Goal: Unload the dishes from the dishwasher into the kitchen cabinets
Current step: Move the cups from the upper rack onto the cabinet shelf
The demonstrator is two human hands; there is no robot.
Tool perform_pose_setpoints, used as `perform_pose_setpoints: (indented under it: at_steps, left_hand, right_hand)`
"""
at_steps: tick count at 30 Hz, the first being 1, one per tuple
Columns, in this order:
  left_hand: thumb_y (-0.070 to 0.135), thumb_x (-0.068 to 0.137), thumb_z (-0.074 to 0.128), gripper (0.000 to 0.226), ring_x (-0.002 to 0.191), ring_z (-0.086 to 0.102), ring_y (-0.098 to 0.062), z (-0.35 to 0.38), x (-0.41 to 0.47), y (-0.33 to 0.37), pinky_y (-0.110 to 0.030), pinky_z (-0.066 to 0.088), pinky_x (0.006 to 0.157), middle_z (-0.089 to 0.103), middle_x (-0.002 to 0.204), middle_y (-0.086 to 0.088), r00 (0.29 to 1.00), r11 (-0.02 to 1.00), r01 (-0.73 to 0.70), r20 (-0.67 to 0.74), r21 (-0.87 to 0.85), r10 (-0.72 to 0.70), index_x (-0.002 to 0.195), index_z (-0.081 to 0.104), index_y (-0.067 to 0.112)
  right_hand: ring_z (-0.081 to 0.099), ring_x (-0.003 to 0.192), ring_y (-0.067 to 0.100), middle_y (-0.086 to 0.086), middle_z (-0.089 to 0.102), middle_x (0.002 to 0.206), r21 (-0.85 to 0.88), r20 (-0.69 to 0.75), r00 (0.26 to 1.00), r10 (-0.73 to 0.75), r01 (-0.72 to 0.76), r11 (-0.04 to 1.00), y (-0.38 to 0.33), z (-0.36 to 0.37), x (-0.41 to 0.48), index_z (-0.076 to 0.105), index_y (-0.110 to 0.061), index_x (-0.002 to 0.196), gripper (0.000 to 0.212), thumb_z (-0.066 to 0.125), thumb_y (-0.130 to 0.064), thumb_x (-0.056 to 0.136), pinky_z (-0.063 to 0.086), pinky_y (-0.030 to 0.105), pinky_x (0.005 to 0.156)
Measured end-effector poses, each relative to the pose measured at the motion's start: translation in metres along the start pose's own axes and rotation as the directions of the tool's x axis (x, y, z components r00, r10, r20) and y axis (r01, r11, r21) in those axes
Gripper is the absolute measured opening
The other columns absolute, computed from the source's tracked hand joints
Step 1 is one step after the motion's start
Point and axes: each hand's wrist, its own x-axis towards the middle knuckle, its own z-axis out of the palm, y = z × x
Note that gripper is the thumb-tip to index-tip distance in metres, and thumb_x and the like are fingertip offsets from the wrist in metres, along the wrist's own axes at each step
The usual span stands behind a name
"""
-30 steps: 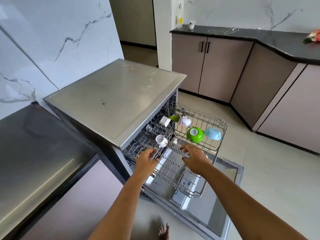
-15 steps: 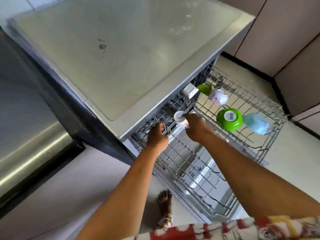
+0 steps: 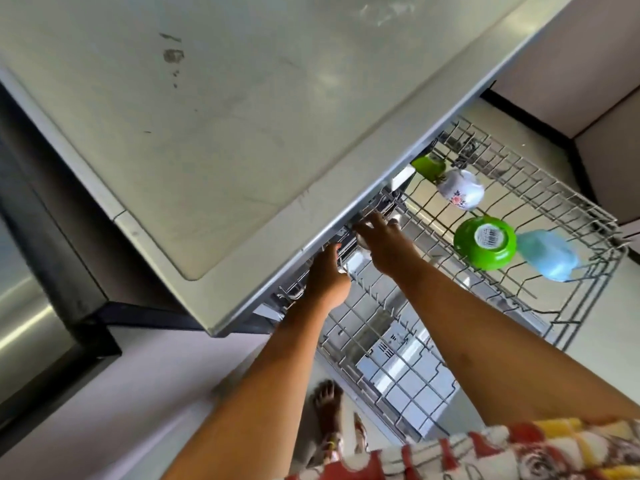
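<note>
The dishwasher's upper wire rack (image 3: 540, 209) is pulled out over the open door. On it, upside down, sit a green bowl (image 3: 485, 242), a light blue bowl (image 3: 547, 254), a white flowered cup (image 3: 460, 190) and a green cup (image 3: 427, 166). My right hand (image 3: 384, 244) is curled over a small white cup (image 3: 362, 251) at the rack's inner end and hides most of it. My left hand (image 3: 329, 275) reaches into the rack beside it. Its fingertips are hidden under the dishwasher's top edge.
The steel dishwasher top (image 3: 242, 116) overhangs the rack's inner end. The open door (image 3: 391, 372) lies below the rack. A steel counter (image 3: 24, 317) is on the left, beige cabinets (image 3: 588, 64) are on the right. My bare foot (image 3: 327, 407) stands by the door.
My head has leaned further over the dishwasher. Both hands have moved deeper under the top edge, and my right hand has closed over the small white cup.
</note>
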Motion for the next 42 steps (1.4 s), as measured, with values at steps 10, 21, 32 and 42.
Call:
perform_pose_setpoints:
  at_steps: [10,21,32,42]
  left_hand:
    - [0.001,0.089,0.053,0.069,0.124,0.049,-0.027,0.002,-0.057,0.006,-0.036,0.048,0.097,0.042,0.142,-0.013,0.999,0.972,-0.043,0.014,-0.230,0.048,0.146,0.022,0.022]
    - [-0.007,0.089,0.054,0.054,0.103,0.060,-0.022,-0.037,-0.217,0.016,-0.031,0.053,0.078,0.057,0.129,-0.011,0.999,0.486,-0.020,0.006,-0.874,0.052,0.135,0.042,0.017]
    - [-0.009,0.091,0.044,0.048,0.096,0.063,-0.028,-0.190,-0.356,0.029,-0.040,0.054,0.078,0.062,0.117,-0.013,0.913,0.192,-0.381,-0.336,-0.904,0.229,0.135,0.044,0.010]
    - [0.012,0.094,0.053,0.019,0.095,0.064,-0.029,-0.367,-0.472,0.043,-0.038,0.056,0.079,0.068,0.101,-0.014,0.744,0.126,-0.666,-0.642,-0.735,0.183,0.110,0.060,0.003]
  right_hand:
    - [0.059,0.106,0.029,0.009,0.058,0.128,0.831,0.160,0.901,0.404,-0.344,0.437,-0.007,-0.030,-0.069,0.047,-0.020,0.130,0.066,0.077,-0.033,0.073,0.052,0.048,0.091]
    - [0.063,0.101,0.022,0.008,0.060,0.118,0.995,0.084,0.946,0.314,-0.097,0.025,-0.100,-0.085,-0.220,0.048,-0.014,0.127,0.058,0.075,-0.012,0.076,0.056,0.027,0.068]
    - [0.058,0.110,0.018,-0.001,0.056,0.121,0.866,-0.458,0.889,-0.018,0.451,0.215,-0.243,-0.226,-0.285,0.043,-0.025,0.128,0.064,0.076,-0.007,0.076,0.055,0.032,0.089]
    - [0.063,0.101,0.008,-0.007,0.067,0.109,0.657,-0.695,0.688,-0.208,0.726,0.203,-0.403,-0.364,-0.293,0.056,-0.025,0.117,0.047,0.077,-0.022,0.076,0.052,0.031,0.091]
